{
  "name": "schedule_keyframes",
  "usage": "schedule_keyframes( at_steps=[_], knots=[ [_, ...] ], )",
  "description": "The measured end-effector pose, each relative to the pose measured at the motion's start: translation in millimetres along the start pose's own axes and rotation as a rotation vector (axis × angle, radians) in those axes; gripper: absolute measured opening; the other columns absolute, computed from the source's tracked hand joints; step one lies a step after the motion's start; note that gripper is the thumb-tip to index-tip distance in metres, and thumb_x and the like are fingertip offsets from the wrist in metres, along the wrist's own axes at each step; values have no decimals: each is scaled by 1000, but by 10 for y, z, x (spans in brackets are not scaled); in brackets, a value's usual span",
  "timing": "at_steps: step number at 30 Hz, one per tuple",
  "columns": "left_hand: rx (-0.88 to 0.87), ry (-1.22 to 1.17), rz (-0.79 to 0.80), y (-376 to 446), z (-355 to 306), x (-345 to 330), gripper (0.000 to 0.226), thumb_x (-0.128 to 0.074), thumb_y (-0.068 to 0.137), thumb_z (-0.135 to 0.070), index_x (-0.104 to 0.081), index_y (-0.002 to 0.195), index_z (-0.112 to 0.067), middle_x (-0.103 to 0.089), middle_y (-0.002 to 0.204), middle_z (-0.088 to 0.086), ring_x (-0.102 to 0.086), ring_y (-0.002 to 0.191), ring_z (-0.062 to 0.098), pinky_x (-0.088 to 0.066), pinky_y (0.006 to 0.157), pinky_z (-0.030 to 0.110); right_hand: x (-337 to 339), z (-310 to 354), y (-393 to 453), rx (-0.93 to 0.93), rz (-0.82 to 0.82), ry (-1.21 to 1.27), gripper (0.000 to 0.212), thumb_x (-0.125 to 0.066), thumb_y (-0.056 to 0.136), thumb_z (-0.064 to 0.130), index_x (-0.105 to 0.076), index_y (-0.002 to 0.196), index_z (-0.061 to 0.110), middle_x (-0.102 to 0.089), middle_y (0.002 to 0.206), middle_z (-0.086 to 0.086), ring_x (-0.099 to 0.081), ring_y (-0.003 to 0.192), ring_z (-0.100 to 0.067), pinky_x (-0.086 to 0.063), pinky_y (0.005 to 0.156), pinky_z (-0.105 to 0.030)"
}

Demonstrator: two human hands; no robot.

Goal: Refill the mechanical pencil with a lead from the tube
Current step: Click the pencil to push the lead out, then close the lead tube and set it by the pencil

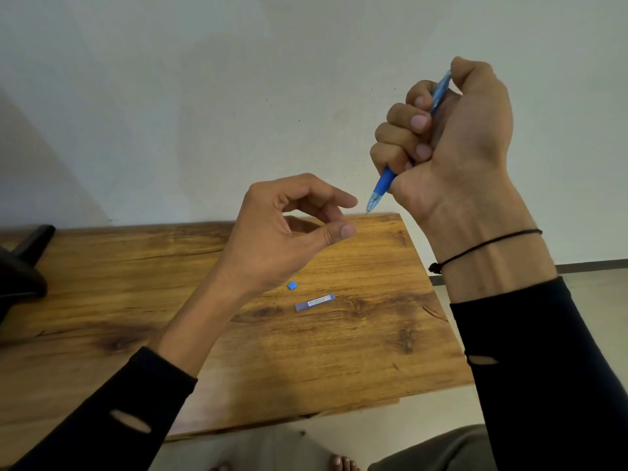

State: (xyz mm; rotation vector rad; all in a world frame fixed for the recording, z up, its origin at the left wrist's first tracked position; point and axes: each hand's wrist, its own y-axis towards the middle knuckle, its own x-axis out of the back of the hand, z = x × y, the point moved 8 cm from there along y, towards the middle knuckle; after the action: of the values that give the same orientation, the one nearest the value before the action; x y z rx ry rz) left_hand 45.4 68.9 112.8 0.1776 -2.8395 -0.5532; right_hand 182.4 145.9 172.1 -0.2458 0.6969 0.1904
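My right hand [452, 130] hides most of the pencil [382, 185] barrel, and I can't tell if a lead shows at its tip. The tube [315, 302] label is too small to read. A black object [20, 263] is cut off at the left edge.

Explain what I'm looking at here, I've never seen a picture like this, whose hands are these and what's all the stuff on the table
There is one picture, taken by a wide-angle camera worn on a person's head, looking down at their own two hands. No machine is involved. The right hand is closed in a fist around a blue mechanical pencil, tip pointing down. The left hand is raised near that tip, thumb and forefinger close together; whether they pinch a lead is too fine to see. Below them on the wooden table lie a small lead tube and, apart from it, a small blue cap. A dark object sits at the table's left edge.
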Motion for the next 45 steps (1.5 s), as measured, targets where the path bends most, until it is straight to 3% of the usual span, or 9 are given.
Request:
schedule_keyframes(
  at_steps=[9, 18, 21, 23, 25, 28, 35, 42, 45],
  knots=[
    [33, 26, 17, 7, 67, 1, 27, -90, 86, -10, -80, 103, -30, -79, 91, -2, -76, 86, 8, -61, 73, 19, 14, 8, 19, 26, -1, -30, 53, -33, 108, 39, -35, 60, 16, -28, 50, 4, -15, 41, -11, -17, 40, -22],
    [115, 84, -83, 31, 209, 137, 23, -89, 86, -6, -82, 101, -23, -79, 84, 2, -75, 80, 9, -57, 65, 14, 38, 27, 27, 41, -7, -20, 53, -35, 109, 41, -39, 63, 15, -31, 53, 3, -17, 43, -10, -18, 41, -23],
    [134, 115, -113, 36, 244, 166, 16, -87, 89, -10, -83, 101, -21, -79, 84, -1, -73, 76, 5, -55, 67, 12, 48, 24, 70, 56, -3, -35, 49, -35, 112, 42, -47, 74, 13, -38, 56, 1, -22, 44, -10, -22, 41, -24],
    [175, 44, -131, 46, 276, 179, 8, -83, 95, -17, -84, 102, -17, -79, 83, -3, -71, 76, 3, -60, 71, 18, 42, -6, 118, 69, 22, -90, 38, -35, 115, 34, -51, 89, 11, -45, 59, -1, -30, 44, -11, -29, 43, -24],
    [262, -86, -117, 48, 328, 154, 13, -76, 99, -27, -84, 102, -18, -82, 86, 0, -75, 82, 8, -66, 77, 27, 42, -103, 151, 68, 47, -193, 34, -36, 117, 27, -56, 97, 8, -52, 66, -4, -42, 49, -11, -40, 47, -25],
    [341, -117, -10, 26, 374, 15, 21, -73, 101, -35, -85, 102, -18, -85, 92, 5, -81, 87, 11, -67, 77, 27, 85, -314, 169, 120, 40, -397, 37, -43, 116, 23, -67, 98, 2, -55, 77, -6, -55, 64, -12, -55, 64, -26],
    [403, -51, -26, -13, 503, -34, 12, -83, 94, -28, -84, 97, -16, -85, 84, 4, -83, 79, 13, -67, 69, 27, 219, -538, 255, 142, 12, -434, 31, -59, 110, 16, -72, 116, -11, -57, 82, -7, -61, 69, -11, -58, 78, -23],
    [483, 9, -92, -55, 784, 31, 12, -84, 94, -31, -83, 86, -22, -83, 74, 0, -80, 70, 10, -63, 63, 21, 419, -654, 257, 238, -100, -1154, 22, -82, 93, 16, -75, 111, 4, -77, 94, -13, -78, 87, -25, -65, 79, -40],
    [532, 116, -18, -95, 965, -33, 15, -85, 92, -36, -82, 89, -22, -82, 74, 0, -79, 71, 11, -64, 68, 33, 567, -713, 321, 257, -141, -1314, 20, -84, 90, 19, -75, 104, 8, -77, 92, -13, -77, 87, -29, -64, 82, -47]
  ],
)
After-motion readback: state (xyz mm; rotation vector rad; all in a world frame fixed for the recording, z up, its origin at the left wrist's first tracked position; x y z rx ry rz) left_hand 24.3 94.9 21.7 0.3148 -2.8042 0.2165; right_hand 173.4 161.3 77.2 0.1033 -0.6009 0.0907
